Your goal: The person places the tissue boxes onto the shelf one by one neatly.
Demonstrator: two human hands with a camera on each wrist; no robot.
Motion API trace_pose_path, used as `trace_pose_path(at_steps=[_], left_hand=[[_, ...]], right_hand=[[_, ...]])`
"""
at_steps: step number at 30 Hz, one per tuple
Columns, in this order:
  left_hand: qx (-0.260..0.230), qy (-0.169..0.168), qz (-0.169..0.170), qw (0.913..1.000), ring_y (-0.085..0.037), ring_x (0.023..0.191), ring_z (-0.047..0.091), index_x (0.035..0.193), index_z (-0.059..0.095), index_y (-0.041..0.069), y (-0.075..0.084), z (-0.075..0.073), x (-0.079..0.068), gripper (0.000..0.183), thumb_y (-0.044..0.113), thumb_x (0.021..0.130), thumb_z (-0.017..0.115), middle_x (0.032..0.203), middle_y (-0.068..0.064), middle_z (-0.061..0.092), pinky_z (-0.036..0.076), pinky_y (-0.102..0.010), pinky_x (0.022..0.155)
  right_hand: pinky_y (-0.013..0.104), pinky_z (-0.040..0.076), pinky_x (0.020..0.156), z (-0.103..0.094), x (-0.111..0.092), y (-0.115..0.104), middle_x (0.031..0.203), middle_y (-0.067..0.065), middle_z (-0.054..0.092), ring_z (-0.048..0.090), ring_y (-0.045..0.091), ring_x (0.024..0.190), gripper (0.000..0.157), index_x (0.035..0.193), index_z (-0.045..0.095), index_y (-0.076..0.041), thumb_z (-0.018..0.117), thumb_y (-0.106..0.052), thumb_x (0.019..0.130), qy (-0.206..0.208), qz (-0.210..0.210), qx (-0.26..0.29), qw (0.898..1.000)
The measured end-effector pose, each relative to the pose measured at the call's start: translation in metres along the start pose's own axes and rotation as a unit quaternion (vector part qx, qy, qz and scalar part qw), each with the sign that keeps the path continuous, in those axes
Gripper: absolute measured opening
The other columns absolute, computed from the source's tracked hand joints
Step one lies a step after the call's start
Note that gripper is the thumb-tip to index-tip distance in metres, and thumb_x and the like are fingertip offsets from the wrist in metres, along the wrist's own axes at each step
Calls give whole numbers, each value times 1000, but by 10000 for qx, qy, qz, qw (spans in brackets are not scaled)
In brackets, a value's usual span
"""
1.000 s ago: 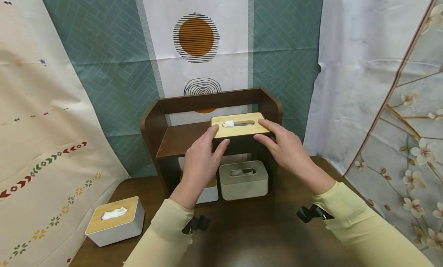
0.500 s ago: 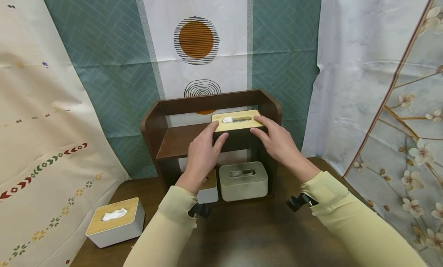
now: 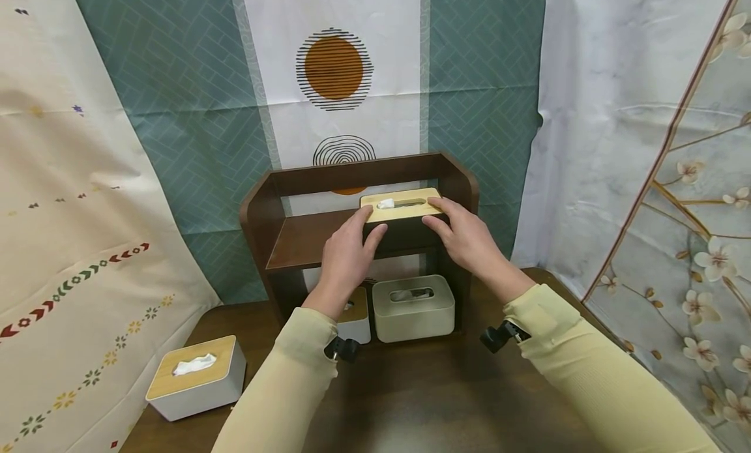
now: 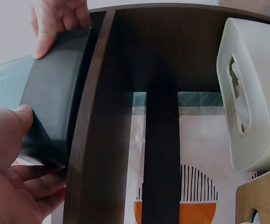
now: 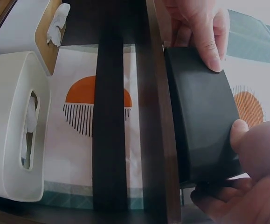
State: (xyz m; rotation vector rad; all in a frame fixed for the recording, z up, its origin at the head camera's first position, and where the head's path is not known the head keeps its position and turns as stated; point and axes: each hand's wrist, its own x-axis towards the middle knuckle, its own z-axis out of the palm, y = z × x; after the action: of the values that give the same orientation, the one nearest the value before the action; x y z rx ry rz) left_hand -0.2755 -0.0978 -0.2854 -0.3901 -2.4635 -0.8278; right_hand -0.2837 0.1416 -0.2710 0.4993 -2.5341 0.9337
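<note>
A black tissue box (image 3: 405, 235) with a light wooden lid sits at the right part of the upper shelf (image 3: 308, 236) of a dark brown rack. White tissue shows in its lid slot. My left hand (image 3: 347, 252) grips its left end, thumb on the front face and fingers at the side. On the opposite end my right hand (image 3: 467, 236) holds it the same way. Both wrist views show the black front face (image 4: 55, 88) between the two thumbs, close along the shelf's front edge (image 5: 162, 112).
Below, a grey-green tissue box (image 3: 413, 316) and a white tissue box with a wooden lid (image 3: 354, 322) stand side by side. Another white, wood-lidded tissue box (image 3: 196, 381) is on the table (image 3: 411, 401) at left. Patterned cloths hang behind and at both sides.
Over the last second the black tissue box has shifted slightly back and left on the upper shelf, both hands moving with it. During the last half second almost nothing has moved.
</note>
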Motion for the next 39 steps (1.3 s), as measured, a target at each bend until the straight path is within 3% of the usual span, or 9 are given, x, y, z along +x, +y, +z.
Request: trace_pose_path(at_steps=[25, 34, 39], left_hand=[[88, -26, -46, 9999, -37, 149, 55, 165, 52, 14, 0, 3, 1, 60, 41, 113, 65, 166, -12, 54, 45, -58, 120], [41, -64, -46, 10000, -37, 149, 55, 165, 52, 15, -1, 1, 1, 59, 41, 113, 65, 167, -12, 53, 46, -59, 119], [-34, -155, -98, 9998, -40, 159, 41, 171, 42, 19, -2, -1, -3, 68, 45, 113, 64, 176, -15, 38, 38, -65, 124]], right_hand=[[62, 30, 129, 1, 3, 2, 173, 25, 39, 37, 44, 159, 59, 168, 43, -2, 56, -30, 118, -328, 53, -71, 9994], [63, 25, 130, 0, 2, 0, 178, 25, 27, 25, 43, 165, 62, 170, 40, -4, 58, -31, 117, -335, 137, -2, 9993], [65, 24, 130, 0, -6, -2, 182, 22, 15, 21, 43, 166, 68, 174, 34, -8, 61, -31, 116, -223, -2, 22, 9997]])
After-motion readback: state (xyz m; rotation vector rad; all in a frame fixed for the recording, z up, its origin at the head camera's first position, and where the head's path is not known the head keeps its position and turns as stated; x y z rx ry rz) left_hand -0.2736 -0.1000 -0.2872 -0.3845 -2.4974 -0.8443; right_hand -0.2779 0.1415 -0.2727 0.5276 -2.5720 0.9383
